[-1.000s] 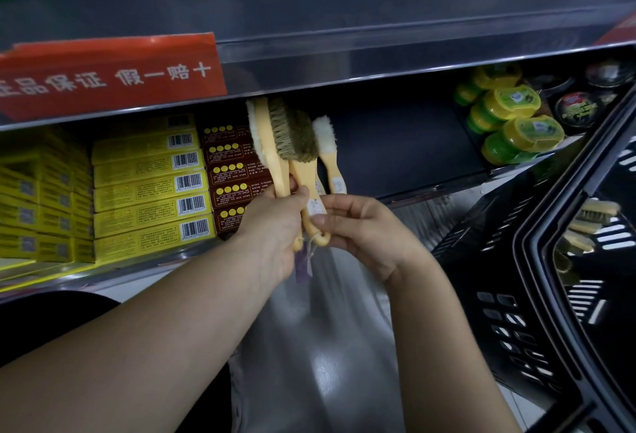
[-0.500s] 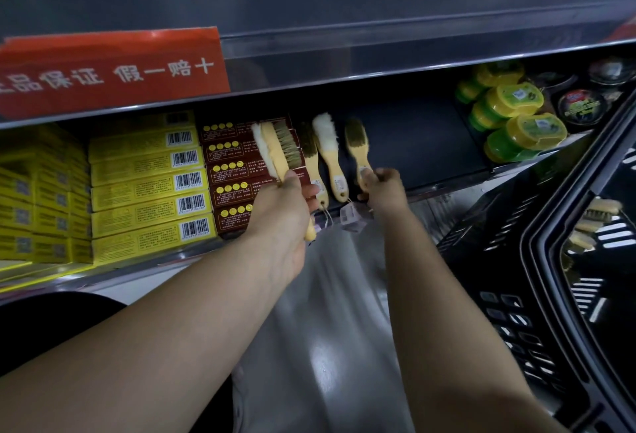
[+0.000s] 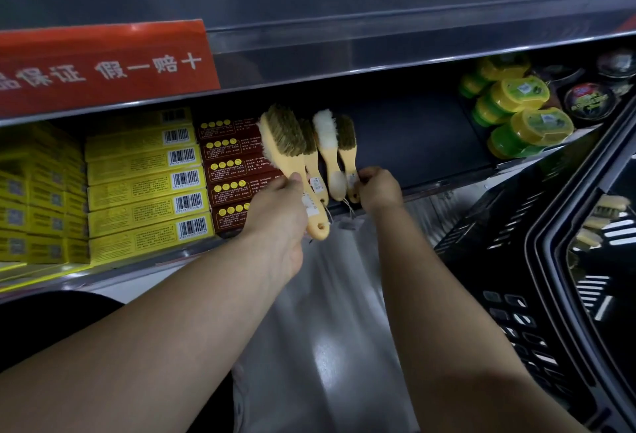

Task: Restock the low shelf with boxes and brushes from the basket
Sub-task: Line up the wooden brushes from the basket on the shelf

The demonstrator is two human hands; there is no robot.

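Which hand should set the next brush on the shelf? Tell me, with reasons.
Left, probably. The left hand grips a big brush by its handle, beside the red boxes. The right hand is busy pinching the handle of the rightmost brush lying on the shelf.

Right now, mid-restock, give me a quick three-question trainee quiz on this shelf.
1. True or false: the left hand grips the large yellow-handled, brown-bristled wooden brush.
2. What sits directly left of that brush? A dark red cardboard boxes; B blue tins; C glass jars.
3. Fill in: the right hand holds the small brown-bristled brush by its ____.
Key: 1 true; 2 A; 3 handle.
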